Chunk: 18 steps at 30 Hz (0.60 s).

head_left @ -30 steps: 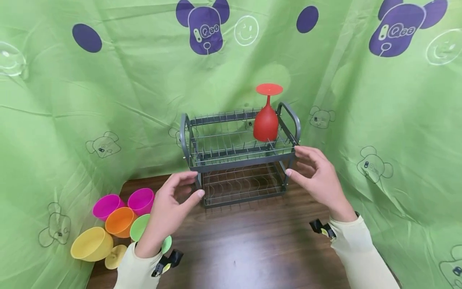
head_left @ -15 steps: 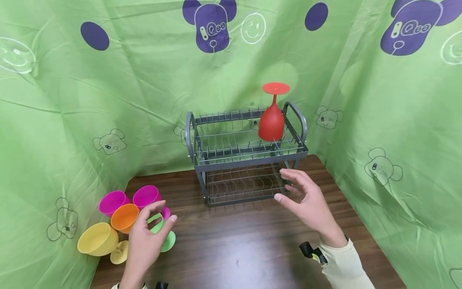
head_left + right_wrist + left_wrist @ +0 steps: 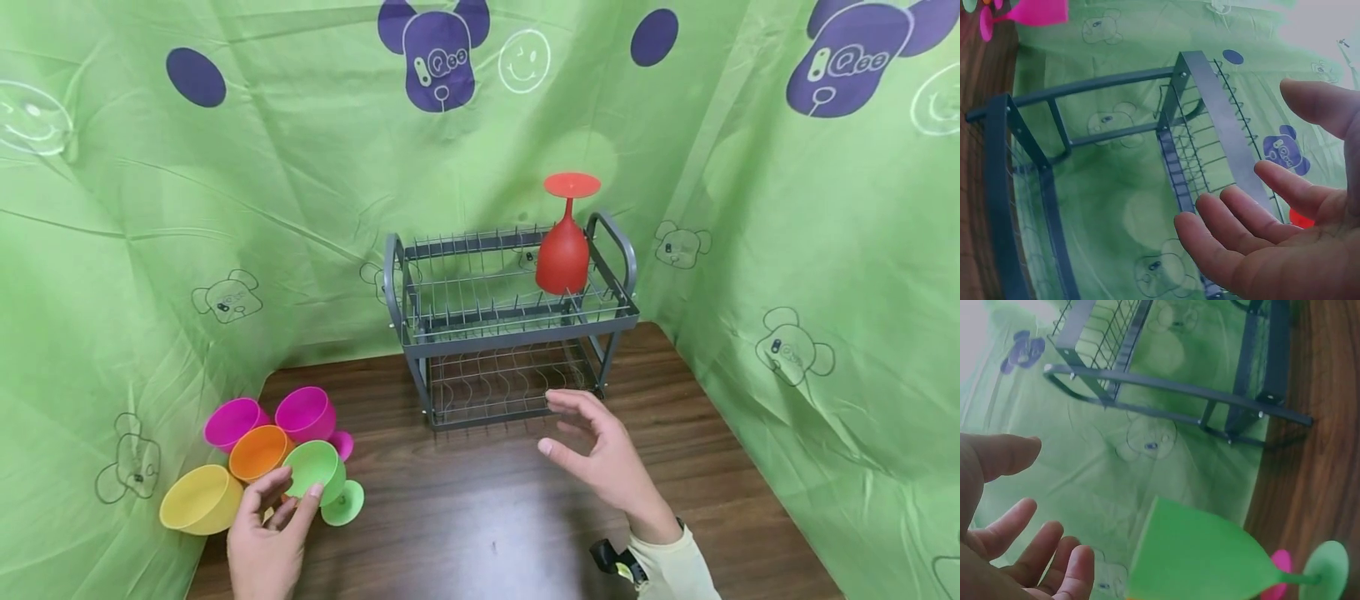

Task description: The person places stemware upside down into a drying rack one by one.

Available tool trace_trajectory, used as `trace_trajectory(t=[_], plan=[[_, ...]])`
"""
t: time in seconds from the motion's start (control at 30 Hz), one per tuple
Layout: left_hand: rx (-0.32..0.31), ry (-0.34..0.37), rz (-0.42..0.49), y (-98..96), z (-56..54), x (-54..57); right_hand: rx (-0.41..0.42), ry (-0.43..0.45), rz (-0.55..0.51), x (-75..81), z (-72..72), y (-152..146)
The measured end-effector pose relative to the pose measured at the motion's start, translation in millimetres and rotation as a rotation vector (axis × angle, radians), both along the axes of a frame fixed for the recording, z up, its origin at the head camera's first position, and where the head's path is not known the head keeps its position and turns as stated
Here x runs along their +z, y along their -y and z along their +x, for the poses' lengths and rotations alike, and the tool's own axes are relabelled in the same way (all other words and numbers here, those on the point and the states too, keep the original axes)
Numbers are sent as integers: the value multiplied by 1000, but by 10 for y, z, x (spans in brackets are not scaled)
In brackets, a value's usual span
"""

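My left hand [image 3: 268, 533] hovers just in front of the green goblet [image 3: 318, 477], thumb and fingers spread in a loose curve with nothing between them. In the left wrist view the green goblet [image 3: 1204, 556] lies on its side, a small gap away from the fingers [image 3: 1075, 569]. Over the table my right hand [image 3: 600, 458] holds nothing, its fingers relaxed, in front of the grey two-tier dish rack [image 3: 517, 337]. A red goblet [image 3: 562, 258] stands upside down on the rack's top tier, at the right.
Around the green one lie an orange goblet [image 3: 258, 452], a yellow goblet [image 3: 201, 500] and two magenta goblets [image 3: 306, 414], mouths towards me. Brown wooden table [image 3: 465, 517] stretches in front of the rack. Green printed cloth [image 3: 300, 167] hangs at the back and sides.
My left hand has moved from the rack's left side down and left to the green goblet. My right hand has drawn back from the rack's right side, towards me and left.
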<state>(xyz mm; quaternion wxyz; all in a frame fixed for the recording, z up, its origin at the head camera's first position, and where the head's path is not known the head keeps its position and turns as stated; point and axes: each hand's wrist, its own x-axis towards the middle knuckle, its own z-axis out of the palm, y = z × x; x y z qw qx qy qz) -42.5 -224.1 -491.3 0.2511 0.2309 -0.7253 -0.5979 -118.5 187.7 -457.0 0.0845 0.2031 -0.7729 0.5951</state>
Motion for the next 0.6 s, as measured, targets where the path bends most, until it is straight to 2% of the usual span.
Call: trace_trajectory(t=[0.13,0.23,0.43,0.6], plan=[[36,-56,133,41,32,-134,7,28,-13,-87,63,63],[53,-65,165,72,15,-270,11,37,-22,-147,98,104],[54,-13,221,158,-104,-591,43,76,-25,-262,156,198],[54,-56,285,194,-213,-831,76,120,-29,-346,210,284]])
